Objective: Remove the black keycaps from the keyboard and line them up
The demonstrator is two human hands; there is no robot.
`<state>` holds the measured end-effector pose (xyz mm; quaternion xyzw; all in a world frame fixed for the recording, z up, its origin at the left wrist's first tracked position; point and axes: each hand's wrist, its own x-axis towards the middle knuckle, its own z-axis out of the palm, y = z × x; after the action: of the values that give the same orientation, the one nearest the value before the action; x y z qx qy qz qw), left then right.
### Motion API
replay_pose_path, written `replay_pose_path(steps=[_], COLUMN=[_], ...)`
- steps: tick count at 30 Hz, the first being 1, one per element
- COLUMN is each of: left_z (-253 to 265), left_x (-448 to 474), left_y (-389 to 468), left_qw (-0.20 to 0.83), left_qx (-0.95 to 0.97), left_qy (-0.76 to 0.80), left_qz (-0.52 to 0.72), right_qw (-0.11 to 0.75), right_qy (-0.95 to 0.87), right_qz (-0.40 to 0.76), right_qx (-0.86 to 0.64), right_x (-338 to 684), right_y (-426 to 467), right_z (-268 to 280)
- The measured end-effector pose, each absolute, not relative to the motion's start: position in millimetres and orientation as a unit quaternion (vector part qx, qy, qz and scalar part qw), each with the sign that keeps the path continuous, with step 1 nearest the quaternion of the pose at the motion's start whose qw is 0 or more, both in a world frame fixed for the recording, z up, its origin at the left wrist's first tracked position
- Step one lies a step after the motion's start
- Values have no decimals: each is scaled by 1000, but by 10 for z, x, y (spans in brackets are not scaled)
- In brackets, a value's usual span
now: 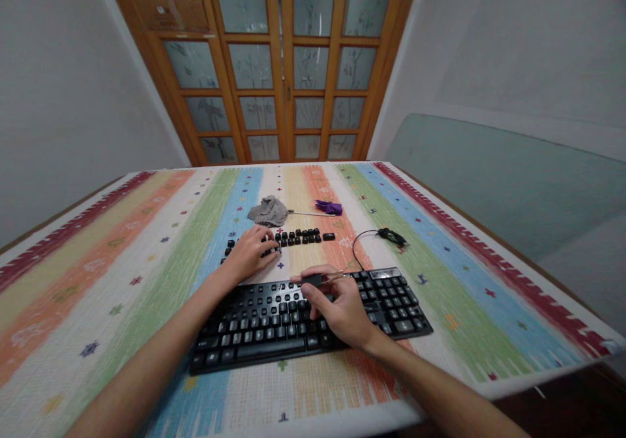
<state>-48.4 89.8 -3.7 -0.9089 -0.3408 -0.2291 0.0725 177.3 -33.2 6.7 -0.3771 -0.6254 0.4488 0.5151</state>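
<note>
A black keyboard [274, 334] lies on the table, with small posts showing where keycaps are off its upper rows. My right hand [342, 304] is over its middle, closed around a small black-handled keycap puller [312, 280] whose thin wires extend to the right. Beyond the keyboard, loose black keycaps [298, 237] are laid out in rows. My left hand [252, 252] rests at the left part of these rows, its fingers bent and pinched around a keycap [267, 252]. The fingers partly cover that keycap and its neighbours.
A crumpled grey cloth [268, 211], a thin rod [313, 214] and a purple cloth or glove [328, 208] lie behind the keycaps. The keyboard's coiled cable [391, 236] is at the right. A striped tablecloth [151, 275] covers the table; wooden glazed doors [283, 66] stand beyond it.
</note>
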Motion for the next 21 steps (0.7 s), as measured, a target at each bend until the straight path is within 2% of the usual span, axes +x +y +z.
replay_pose_path(steps=[21], left_z=[-89], left_x=[-525], left_y=[953], left_qw=[60], left_qx=[-915], left_qy=[-358], left_qz=[-178], right_qw=[502], right_qy=[-644], right_qz=[440], right_qx=[-374], right_x=[1764], right_y=[-363], right_z=[110])
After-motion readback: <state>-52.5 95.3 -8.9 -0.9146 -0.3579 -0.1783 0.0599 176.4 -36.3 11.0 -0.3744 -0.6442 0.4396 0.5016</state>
